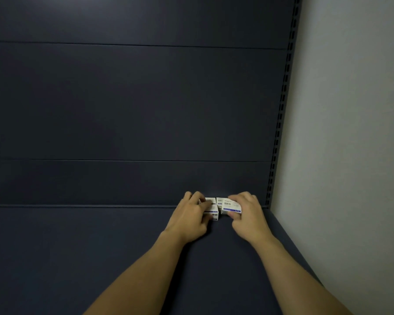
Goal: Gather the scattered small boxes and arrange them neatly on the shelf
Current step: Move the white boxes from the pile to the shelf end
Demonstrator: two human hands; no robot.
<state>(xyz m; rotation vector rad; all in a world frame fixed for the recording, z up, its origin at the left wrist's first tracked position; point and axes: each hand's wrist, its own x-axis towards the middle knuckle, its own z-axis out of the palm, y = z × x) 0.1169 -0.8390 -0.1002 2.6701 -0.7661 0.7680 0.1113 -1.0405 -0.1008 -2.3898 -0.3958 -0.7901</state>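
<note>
The left hand [191, 214] grips one small box [212, 209] and the right hand [246, 212] pinches another box [231, 206], both on the shelf [100, 246]. Slide them together gently until the edges align against the back panel [123, 110].

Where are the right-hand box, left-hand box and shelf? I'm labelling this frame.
right-hand box [232, 206]: head view, printed front face.
left-hand box [212, 211]: head view, white face beside the fingers.
shelf [100, 246]: head view, bare dark surface.

- Small boxes [231, 206]: white, blue band along the lower edge, dark printed characters.
- Shelf [100, 246]: dark navy, plain.
- Side wall [350, 133]: pale grey.
</note>
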